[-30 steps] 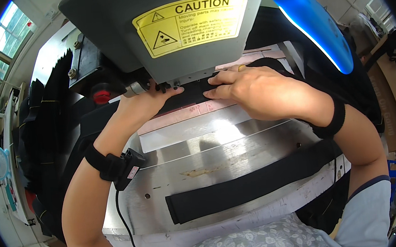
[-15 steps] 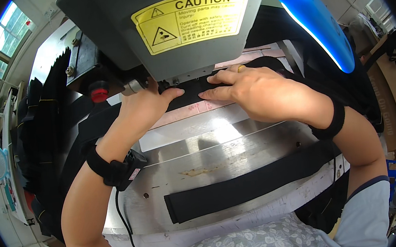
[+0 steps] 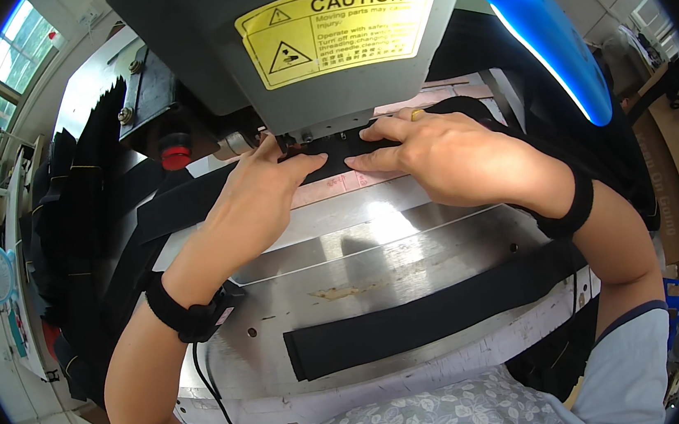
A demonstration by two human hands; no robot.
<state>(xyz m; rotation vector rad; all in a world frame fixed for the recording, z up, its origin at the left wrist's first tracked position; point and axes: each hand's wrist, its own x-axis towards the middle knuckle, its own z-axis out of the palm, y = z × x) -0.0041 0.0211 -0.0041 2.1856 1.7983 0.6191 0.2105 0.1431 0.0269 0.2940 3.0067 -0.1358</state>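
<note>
A black fabric strip [image 3: 336, 154] lies flat beneath the grey head of a sewing machine [image 3: 210, 47]. My left hand [image 3: 259, 191] rests on it just left of the needle area, thumb stretched out to the right. Its other fingers are partly hidden below the machine's fittings. My right hand [image 3: 453, 154] presses on the same strip from the right, fingers spread, with a ring on one finger. A small gap separates the left thumb from the right fingertips. The needle itself cannot be made out.
Nearer me, a folded black fabric band [image 3: 425, 319] lies on the metal table [image 3: 345, 265]. A red knob [image 3: 176, 152] juts out beside the machine head. Dark fabric pieces [image 3: 78, 206] hang at left. A blue lamp [image 3: 558, 48] arches at upper right.
My left hand has shifted slightly right, bringing its thumb nearer the right fingertips, and its wrist has turned. My right hand stays almost in place on the strip.
</note>
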